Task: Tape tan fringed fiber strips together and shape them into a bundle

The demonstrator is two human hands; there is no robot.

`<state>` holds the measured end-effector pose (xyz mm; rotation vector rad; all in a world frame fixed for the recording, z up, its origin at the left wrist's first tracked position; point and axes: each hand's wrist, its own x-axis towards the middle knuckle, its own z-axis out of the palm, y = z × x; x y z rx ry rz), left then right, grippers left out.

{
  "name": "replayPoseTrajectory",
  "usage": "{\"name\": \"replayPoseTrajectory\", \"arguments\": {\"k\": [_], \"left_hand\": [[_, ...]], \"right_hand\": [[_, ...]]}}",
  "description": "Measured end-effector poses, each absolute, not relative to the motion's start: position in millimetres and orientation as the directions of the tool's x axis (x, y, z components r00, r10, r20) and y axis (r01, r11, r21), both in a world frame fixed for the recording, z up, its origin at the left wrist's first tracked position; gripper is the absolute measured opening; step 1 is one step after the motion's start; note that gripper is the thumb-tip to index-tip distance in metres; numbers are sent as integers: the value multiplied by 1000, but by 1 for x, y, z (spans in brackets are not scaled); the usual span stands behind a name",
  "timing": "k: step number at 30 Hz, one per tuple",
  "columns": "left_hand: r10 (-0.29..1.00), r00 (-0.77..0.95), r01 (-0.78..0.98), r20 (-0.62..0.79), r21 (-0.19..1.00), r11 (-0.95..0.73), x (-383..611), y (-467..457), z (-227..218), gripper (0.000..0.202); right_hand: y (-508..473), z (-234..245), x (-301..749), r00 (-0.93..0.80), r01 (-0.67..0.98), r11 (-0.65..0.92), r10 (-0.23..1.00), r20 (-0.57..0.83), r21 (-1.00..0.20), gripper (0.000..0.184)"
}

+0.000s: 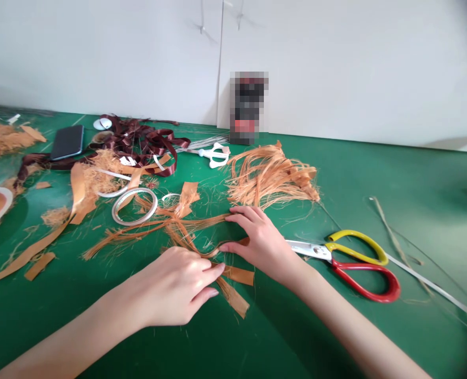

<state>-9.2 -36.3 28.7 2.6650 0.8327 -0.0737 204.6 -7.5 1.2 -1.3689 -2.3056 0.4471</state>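
Note:
Frayed orange ribbon strips (178, 223) lie crossed on the green table, their long threads spreading several ways. My left hand (182, 284) is closed over some of these strips, thumb and index finger close together. Two flat ribbon ends (239, 275) stick out to the right beyond its fingertips. Just above, my right hand (261, 239) is curled, with its fingertips on a bundle of threads and its thumb at a twisted strand; the palm side is hidden. A fringed orange bundle (273, 176) lies behind it. Large scissors (324, 251) with yellow and red handles rest to its right.
White tape rings (134, 206) and loose ribbon scraps (40, 266) lie to the left. Farther back are dark brown ribbon (146, 139), a phone (67, 142) and small white scissors (215, 155). A blurred-out box (249, 108) stands against the pale wall panels (336, 63).

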Motion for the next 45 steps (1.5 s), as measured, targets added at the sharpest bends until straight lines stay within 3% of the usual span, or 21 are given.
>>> {"name": "replayPoseTrajectory", "arguments": {"k": [4, 8, 12, 14, 20, 26, 31, 36, 45], "left_hand": [[536, 837, 540, -112, 322, -777, -8, -34, 29, 33], [582, 812, 570, -43, 273, -775, -13, -26, 32, 30], [610, 792, 600, -36, 234, -765, -18, -19, 31, 32], [613, 789, 605, -38, 220, -765, -20, -17, 30, 32], [624, 781, 617, -10, 157, -771, -27, -11, 30, 34], [645, 759, 635, 89, 118, -763, -36, 0, 29, 29], [675, 736, 674, -43, 129, -727, -36, 5, 26, 19], [687, 719, 695, -105, 107, -711, -33, 7, 29, 18], [770, 600, 791, -218, 17, -611, -44, 8, 39, 19]], "right_hand": [[-9, -1, 194, -365, 790, 421, 907, 208, -446, 49], [-6, 6, 200, -409, 754, 421, 902, 141, -504, 50], [-3, 14, 215, -542, 698, 453, 840, 4, -554, 90], [-2, 16, 220, -576, 704, 463, 815, -53, -539, 101], [-2, 14, 225, -612, 715, 518, 788, -62, -469, 88], [-10, 17, 228, -598, 745, 522, 799, -69, -414, 87], [-13, 23, 225, -583, 779, 503, 801, -137, -374, 90], [-14, 25, 225, -572, 784, 501, 812, -112, -367, 91], [-11, 24, 234, -596, 763, 558, 803, -20, -324, 64]]}}
